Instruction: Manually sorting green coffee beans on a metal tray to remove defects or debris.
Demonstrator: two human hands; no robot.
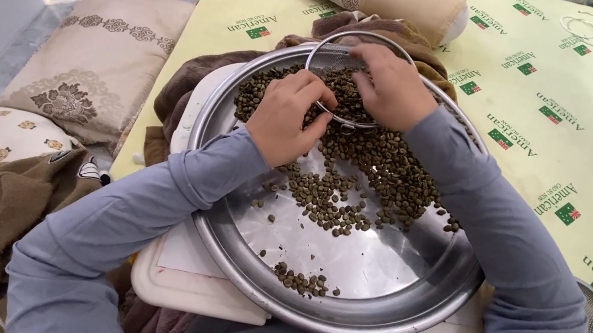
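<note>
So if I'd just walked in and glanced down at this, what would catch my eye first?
Most likely the big round steel tray in the middle, resting on a white board, with greenish-brown beans heaped across its far half. Both hands work in that heap: the left hand and the right hand, at a small wire-rimmed sieve on the tray's far edge. Around it spreads a yellow printed sheet, with patterned cushions to the left.

Shiny metal tray [370,301], matt beans [379,157], mesh sieve [332,55]
</note>
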